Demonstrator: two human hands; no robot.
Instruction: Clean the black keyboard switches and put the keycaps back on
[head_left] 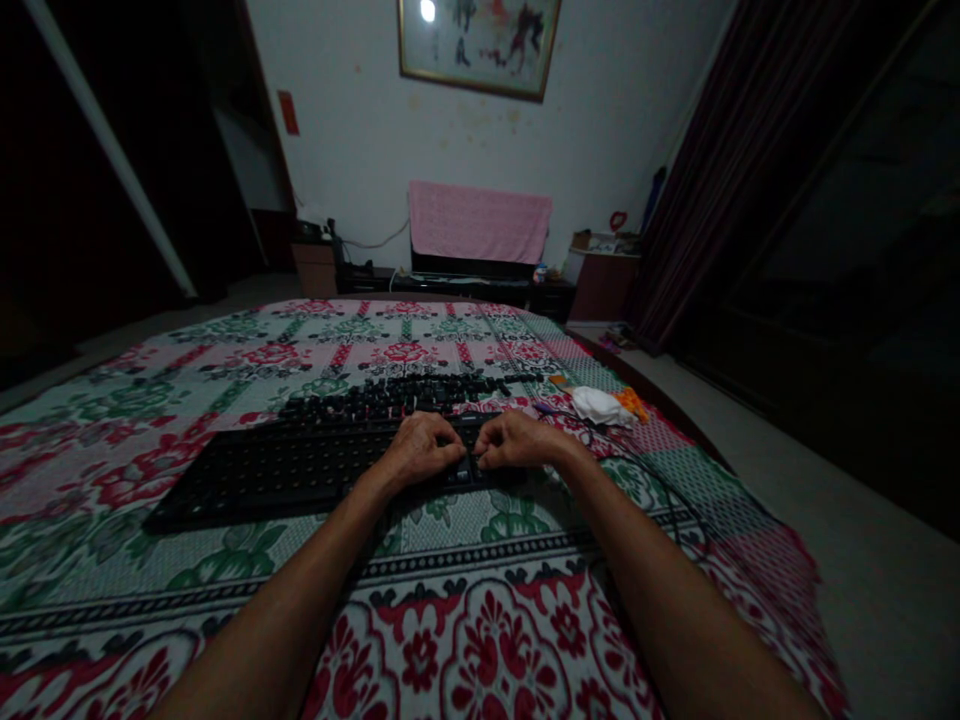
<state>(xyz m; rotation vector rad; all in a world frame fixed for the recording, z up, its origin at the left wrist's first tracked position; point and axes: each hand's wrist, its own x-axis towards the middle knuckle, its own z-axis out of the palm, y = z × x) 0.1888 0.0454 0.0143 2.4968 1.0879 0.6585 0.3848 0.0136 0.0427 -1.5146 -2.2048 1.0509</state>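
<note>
A black keyboard (262,470) lies across the patterned cloth, its left and middle part stripped of keycaps so that rows of small key seats show. Over its right part, my left hand (424,446) is closed, thumb and fingers pinched together near a few dark keys. Close beside it, my right hand (517,440) is also pinched, fingertips down at the keyboard. Whatever is between the fingers of either hand is too small and dark to make out. Just behind the keyboard, many loose black keycaps (360,400) are spread in rows.
A crumpled white cloth or tissue (600,406) lies right of the keycaps, with an orange item (634,402) beside it. A dark cable (660,480) curves along the right. The flowered bedspread (495,640) covers the surface. Beyond stands a screen under a pink towel (480,222).
</note>
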